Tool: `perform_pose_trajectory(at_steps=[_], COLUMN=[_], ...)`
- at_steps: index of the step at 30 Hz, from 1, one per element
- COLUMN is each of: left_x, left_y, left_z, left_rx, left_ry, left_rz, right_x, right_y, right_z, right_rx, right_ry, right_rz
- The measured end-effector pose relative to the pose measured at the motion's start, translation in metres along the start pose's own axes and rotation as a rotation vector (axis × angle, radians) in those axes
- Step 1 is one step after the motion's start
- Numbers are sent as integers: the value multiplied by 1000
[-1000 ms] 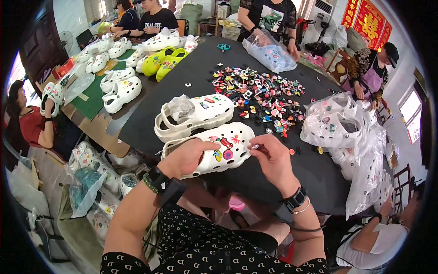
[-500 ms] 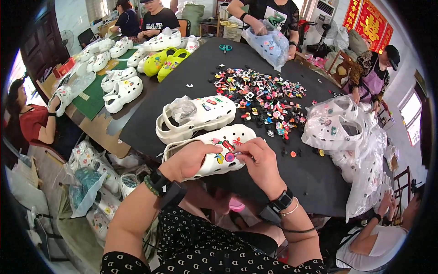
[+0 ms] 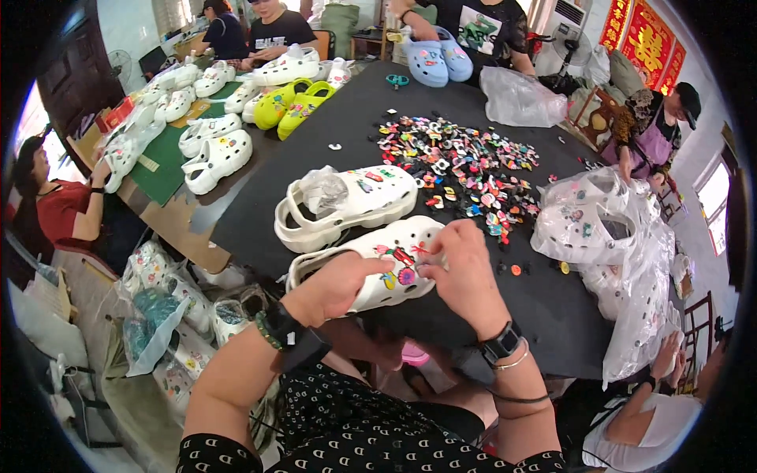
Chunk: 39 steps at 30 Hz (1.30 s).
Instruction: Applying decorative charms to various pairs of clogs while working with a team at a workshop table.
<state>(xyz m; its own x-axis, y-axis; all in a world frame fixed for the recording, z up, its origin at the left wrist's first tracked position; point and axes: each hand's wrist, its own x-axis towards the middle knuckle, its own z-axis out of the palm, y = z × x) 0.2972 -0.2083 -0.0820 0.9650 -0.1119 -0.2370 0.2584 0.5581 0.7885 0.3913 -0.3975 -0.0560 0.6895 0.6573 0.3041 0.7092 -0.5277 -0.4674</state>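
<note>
Item under the hands: one white clog (image 3: 402, 236), pierced with round holes, its toe toward the right hand (image 3: 461, 264) and its heel end by the left hand (image 3: 339, 288). Its upper carries several bright charms; plainly distinguishable are one pink flower (image 3: 406, 276), one yellow piece (image 3: 389, 281) and some red pieces. The clog is held at the near side of the black table (image 3: 544, 323); whether it rests on it cannot be determined.

The left hand grasps the clog, thumb lying across the upper. The right hand is curled, fingertips gathered at the charms; whether a charm is pinched there, I cannot tell.

Just beyond the left hand: one second white clog (image 3: 390, 197), also charmed, with one crumpled plastic wad (image 3: 323, 191) in its opening. Beyond the right hand: one pile of charms (image 3: 465, 165), too dense to count. Near the right hand, to its right: one orange disc (image 3: 516, 270) and one yellow disc (image 3: 564, 268). Farther right: bagged white clogs (image 3: 587, 229), number unclear. Well beyond the left hand: two yellow-green clogs (image 3: 276, 106). Across the table: two blue clogs (image 3: 427, 63) and one clear bag (image 3: 520, 98). Co-workers in view: six.
</note>
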Motion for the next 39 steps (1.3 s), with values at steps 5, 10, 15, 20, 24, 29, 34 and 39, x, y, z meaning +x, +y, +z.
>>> perform_pose_trajectory(at_steps=[5,10,15,20,24,29,34,39], left_x=[-2,-7,-3,-3,-3,4,-5,-6], left_y=[-10,-18,-29,-36,-37,-37,-34,-28], left_z=[4,10,2,17,21,19,26,27], left_rx=[59,150,205,771,869,616,547,512], left_ry=[58,70,64,118,70,121,186,180], left_rz=[1,53,53,106,438,212,188,114], right_x=[8,12,11,3,-19,-25,-22,-23], right_y=[-2,1,-6,-8,1,19,17,16], right_z=[-7,8,3,-10,-7,-2,9,7], right_rx=[45,134,99,-4,39,336,276,331], right_ry=[-32,-166,-152,-173,-78,-61,7,-21], right_rz=[13,-57,-26,41,-42,-75,-125,-56])
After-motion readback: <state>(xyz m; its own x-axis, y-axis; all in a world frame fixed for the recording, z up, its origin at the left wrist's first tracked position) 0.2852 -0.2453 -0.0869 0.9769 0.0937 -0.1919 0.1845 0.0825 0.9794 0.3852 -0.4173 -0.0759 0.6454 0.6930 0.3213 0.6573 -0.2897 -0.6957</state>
